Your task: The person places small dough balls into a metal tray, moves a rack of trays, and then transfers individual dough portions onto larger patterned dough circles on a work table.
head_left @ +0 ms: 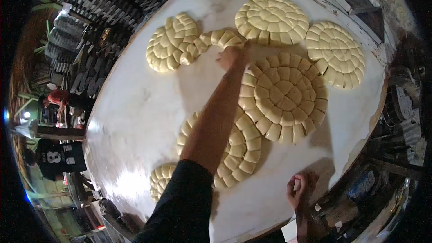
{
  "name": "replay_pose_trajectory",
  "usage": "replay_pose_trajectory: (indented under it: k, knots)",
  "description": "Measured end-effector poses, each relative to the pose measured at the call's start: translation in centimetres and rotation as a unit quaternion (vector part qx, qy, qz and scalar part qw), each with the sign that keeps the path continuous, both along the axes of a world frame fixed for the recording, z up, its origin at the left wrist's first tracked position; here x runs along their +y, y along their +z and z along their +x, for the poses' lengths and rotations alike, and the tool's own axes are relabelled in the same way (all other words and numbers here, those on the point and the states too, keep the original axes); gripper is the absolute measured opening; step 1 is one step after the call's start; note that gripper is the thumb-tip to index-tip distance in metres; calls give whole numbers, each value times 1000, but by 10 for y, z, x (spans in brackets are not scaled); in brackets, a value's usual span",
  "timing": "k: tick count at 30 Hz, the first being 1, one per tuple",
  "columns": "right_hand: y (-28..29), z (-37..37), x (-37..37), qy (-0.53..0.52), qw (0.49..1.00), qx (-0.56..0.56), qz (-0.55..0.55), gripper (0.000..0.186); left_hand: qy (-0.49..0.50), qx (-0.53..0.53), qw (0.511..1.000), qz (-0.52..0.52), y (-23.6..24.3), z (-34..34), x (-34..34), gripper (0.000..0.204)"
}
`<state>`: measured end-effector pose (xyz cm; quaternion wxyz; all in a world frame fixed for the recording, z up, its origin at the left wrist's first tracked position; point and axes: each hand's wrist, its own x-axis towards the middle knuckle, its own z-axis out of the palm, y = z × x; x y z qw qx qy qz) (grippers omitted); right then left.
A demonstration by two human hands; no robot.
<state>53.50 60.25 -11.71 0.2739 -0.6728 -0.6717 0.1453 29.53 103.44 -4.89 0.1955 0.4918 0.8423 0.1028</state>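
My left hand (233, 57) reaches to the far middle of the pale table (130, 121), fingers curled at the end of a curved strip of cut dough (220, 38). That strip runs leftward to a dough round (172, 42) scored into pieces. Just right of the hand lies a large dough round (288, 94), cut in rings of blocks. Beyond it is another round (271, 19). My right hand (302, 190) is low by the near right edge, fingers curled in, with nothing visible in it. My left forearm hides part of a nearer dough round (240, 150).
Another cut round (335, 55) lies at the far right, and a smaller one (160, 181) sits near left beside my sleeve. Stacked dark slats (108, 4) rise beyond the left edge. A person in a dark shirt (60, 158) is off to the left.
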Motion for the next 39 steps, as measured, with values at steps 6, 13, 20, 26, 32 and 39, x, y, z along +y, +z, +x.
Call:
replay_pose_trajectory:
  k: [6,13,20,26,32,39]
  knots:
    - [37,-19,18,44,994,61,74,18,121,-158,951,236,-108,-83,2,61]
    - [-7,-13,16,5,981,-5,192,12,-326,-126,929,121,13,-177,-200,36]
    - [37,-76,-28,108,924,365,-33,23,-74,-499,847,166,84,-188,-489,41]
    - [90,-279,-264,324,691,619,-185,54,-325,-5,915,238,93,-190,-743,38]
    - [134,-314,-311,328,775,506,-190,42,-132,-76,975,161,154,-244,-897,40]
    - [110,-312,-290,296,840,434,-136,48,137,-96,963,210,17,-258,-958,24]
